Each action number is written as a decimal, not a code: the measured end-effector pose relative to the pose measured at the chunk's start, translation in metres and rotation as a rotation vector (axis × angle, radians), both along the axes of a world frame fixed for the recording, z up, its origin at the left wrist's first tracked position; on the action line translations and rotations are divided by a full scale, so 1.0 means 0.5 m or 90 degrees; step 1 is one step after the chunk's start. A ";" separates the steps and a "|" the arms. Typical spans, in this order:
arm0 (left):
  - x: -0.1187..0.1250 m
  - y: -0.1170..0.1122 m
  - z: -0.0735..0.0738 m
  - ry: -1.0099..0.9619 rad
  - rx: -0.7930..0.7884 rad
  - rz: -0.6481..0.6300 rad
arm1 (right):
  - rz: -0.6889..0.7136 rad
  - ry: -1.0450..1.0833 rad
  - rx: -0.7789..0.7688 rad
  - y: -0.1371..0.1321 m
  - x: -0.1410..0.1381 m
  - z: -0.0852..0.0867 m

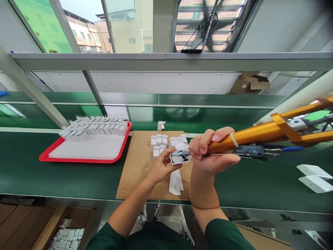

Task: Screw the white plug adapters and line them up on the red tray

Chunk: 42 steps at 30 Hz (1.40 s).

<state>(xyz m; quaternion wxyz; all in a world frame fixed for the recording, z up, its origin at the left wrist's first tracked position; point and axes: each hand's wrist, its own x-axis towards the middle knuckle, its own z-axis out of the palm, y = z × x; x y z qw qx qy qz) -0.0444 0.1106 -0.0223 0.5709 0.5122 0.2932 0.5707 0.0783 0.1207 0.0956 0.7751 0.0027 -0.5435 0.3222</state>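
Note:
My left hand (163,166) pinches a small open white plastic case (179,160) above the cardboard sheet, its hollow side facing me with dark parts inside. My right hand (209,149) is wrapped round a long orange handheld tool (247,138) with a black lever switch strapped beneath it. The slim pale tip of the tool (179,152) reaches to the case's opening; whether it touches the parts inside I cannot tell. Just behind the case stand several similar white cases (159,140). White paper strips (176,183) lie below it.
A cardboard sheet (135,166) covers the middle of the green bench (78,178). On the left, a red-rimmed tray (85,152) carries rows of white pieces (96,126). Two white flat parts (316,182) lie far right. A metal beam (156,62) crosses above.

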 end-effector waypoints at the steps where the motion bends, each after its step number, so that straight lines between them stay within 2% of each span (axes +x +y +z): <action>1: 0.002 0.000 0.001 -0.006 0.000 -0.003 | -0.001 0.004 -0.002 -0.001 -0.001 0.000; 11: 0.005 0.000 -0.008 -0.021 -0.021 -0.004 | -0.039 0.013 -0.031 -0.002 -0.002 -0.001; 29: -0.002 -0.002 -0.005 0.015 -0.031 0.014 | -0.017 0.009 -0.009 0.002 0.000 -0.002; 42: -0.007 0.000 -0.008 0.034 -0.037 0.021 | -0.048 -0.001 -0.015 0.002 0.004 -0.001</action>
